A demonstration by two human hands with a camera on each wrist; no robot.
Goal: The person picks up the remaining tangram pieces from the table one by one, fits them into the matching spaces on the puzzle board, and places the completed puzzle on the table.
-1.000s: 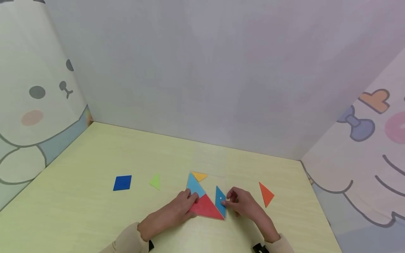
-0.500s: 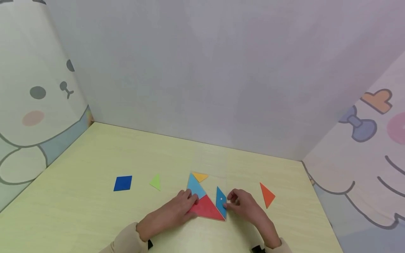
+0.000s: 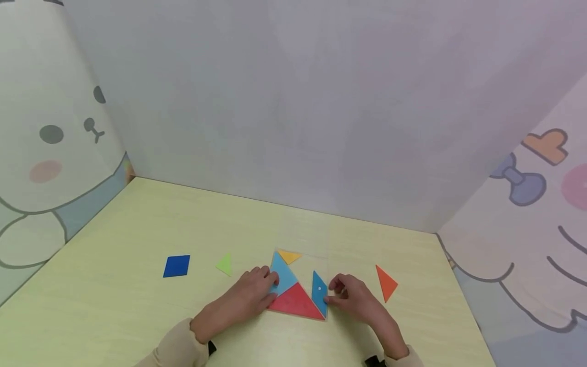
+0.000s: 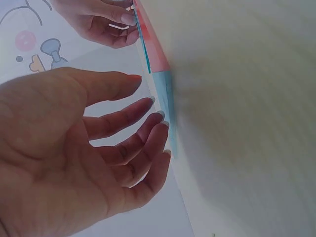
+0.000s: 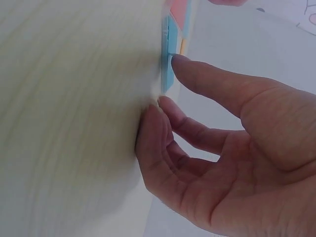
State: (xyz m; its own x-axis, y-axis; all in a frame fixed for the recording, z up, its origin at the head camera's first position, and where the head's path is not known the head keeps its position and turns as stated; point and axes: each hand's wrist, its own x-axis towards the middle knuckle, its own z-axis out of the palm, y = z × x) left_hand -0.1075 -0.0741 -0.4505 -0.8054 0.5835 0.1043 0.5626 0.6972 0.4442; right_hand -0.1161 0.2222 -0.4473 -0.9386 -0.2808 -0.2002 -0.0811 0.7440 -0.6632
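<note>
In the head view, a light blue triangle [image 3: 284, 273] and a red triangle [image 3: 299, 303] lie flat, edge to edge, on the table. My left hand [image 3: 249, 291] is at their left side, its fingertips over or against the light blue edge, fingers loosely bent in the left wrist view. A blue parallelogram [image 3: 318, 294] with a small white dot lies right of the red triangle. My right hand [image 3: 356, 299] touches its right edge with the thumb, the other fingers loosely curled beside it. A small yellow triangle [image 3: 289, 256] lies by the light blue tip.
Left of the joined pieces lie a light green triangle [image 3: 224, 264] and a dark blue four-sided piece [image 3: 176, 266]. An orange triangle [image 3: 387, 283] lies beyond my right hand. Pale walls with cartoon drawings bound the table [image 3: 394, 255] at the back and sides.
My left hand has drawn back a little to the left, uncovering more of the light blue and red triangles. My right hand has shifted very slightly right, its thumb now at the parallelogram's edge.
</note>
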